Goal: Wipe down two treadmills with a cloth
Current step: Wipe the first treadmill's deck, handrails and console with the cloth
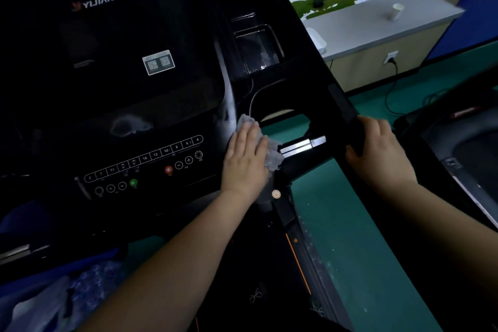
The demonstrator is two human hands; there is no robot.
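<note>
Two hands on treadmill (134, 116), left hand (246, 159) flat pressing cloth (270, 155) at console edge, right hand (377, 148) gripping side handrail (343, 105)

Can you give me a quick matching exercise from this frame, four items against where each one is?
Items:
1. cloth
2. right hand
3. paper cup
4. green button

Places:
A. on the grey counter
B. on the console panel's lower row
C. under the left hand
D. gripping the black side handrail

Pairs: 1-C, 2-D, 3-A, 4-B
</note>
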